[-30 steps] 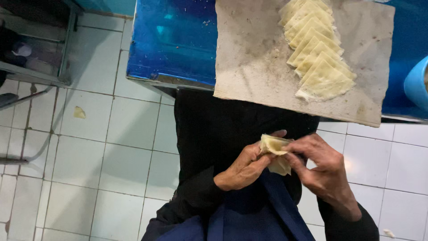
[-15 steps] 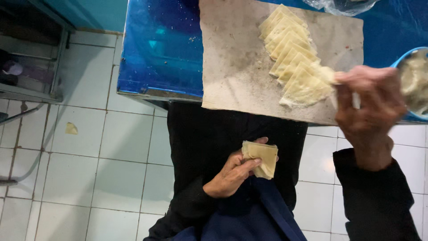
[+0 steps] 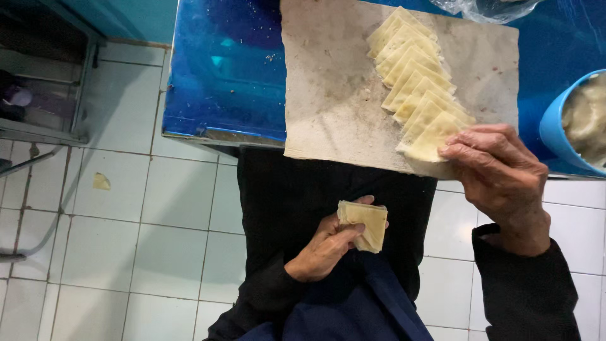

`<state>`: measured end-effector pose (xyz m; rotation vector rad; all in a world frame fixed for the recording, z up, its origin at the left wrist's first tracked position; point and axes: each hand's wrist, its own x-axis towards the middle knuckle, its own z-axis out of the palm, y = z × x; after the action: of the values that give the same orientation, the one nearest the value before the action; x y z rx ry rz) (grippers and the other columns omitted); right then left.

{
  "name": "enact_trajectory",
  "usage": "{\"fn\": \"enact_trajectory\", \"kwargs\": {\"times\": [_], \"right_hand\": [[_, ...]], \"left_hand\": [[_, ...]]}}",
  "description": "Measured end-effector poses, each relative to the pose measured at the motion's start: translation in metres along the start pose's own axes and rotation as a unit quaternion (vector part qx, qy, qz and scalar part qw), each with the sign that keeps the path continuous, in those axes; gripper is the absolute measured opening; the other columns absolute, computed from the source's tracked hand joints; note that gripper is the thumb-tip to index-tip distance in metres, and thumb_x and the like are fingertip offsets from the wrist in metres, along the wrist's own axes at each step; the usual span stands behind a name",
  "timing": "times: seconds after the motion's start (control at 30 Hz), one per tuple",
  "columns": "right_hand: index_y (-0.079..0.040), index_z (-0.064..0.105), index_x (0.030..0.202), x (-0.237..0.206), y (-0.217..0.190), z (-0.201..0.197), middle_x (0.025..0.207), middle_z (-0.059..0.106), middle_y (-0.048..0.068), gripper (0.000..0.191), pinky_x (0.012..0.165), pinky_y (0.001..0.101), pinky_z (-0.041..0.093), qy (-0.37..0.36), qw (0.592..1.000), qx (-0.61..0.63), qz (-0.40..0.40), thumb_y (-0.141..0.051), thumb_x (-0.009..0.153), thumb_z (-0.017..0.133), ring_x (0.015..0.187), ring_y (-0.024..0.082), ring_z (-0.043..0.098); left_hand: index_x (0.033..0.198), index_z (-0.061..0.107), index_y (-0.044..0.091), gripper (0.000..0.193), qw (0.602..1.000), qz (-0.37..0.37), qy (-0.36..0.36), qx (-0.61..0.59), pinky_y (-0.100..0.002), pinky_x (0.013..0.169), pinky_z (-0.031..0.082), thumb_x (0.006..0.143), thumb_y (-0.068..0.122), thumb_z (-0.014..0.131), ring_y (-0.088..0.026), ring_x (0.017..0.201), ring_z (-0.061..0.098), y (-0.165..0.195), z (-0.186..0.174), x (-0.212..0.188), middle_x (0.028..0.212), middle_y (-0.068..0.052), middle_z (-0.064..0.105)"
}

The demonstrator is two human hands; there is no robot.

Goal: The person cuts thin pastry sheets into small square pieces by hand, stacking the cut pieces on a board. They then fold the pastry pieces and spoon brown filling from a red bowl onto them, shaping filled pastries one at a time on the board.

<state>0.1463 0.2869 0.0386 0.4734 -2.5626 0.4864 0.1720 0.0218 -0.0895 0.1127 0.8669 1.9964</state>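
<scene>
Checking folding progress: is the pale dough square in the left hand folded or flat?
Folded: the pale dough square in the left hand shows layered doubled edges.

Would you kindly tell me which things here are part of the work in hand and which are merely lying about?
In use:
left hand holding a folded dough wrapper
right hand touching the fanned wrapper stack
floured cloth under the stack
blue bowl holding a pale mass

Lying about:
clear plastic bag
scrap on the floor tiles
metal shelf frame
</scene>
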Motion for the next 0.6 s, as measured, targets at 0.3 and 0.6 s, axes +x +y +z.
{"fn": "enact_trajectory", "kwargs": {"times": [0.3,0.6], "right_hand": [[-0.007,0.073,0.116,0.012,0.049,-0.002,0.111,0.069,0.003,0.014,0.088,0.0281,0.054,0.021,0.997,0.034,0.071,-0.003,0.103,0.072,0.101,0.013,0.067],[-0.013,0.076,0.101,0.014,-0.004,-0.005,0.105,0.074,0.002,0.023,0.092,0.0343,0.044,-0.009,0.999,-0.036,-0.030,0.001,0.085,0.087,0.103,0.025,0.063]], "left_hand": [[0.162,0.026,0.000,0.064,1.000,0.008,-0.005,-0.011,-0.042,0.111,0.048,0.102,0.006,0.046,-0.025,0.130,0.059,-0.002,0.002,0.001,0.138,-0.018,0.060],[0.161,0.027,-0.001,0.063,1.000,0.027,0.007,-0.011,-0.040,0.111,0.048,0.102,0.007,0.047,-0.024,0.130,0.059,-0.001,-0.001,-0.003,0.142,-0.015,0.059]]}}
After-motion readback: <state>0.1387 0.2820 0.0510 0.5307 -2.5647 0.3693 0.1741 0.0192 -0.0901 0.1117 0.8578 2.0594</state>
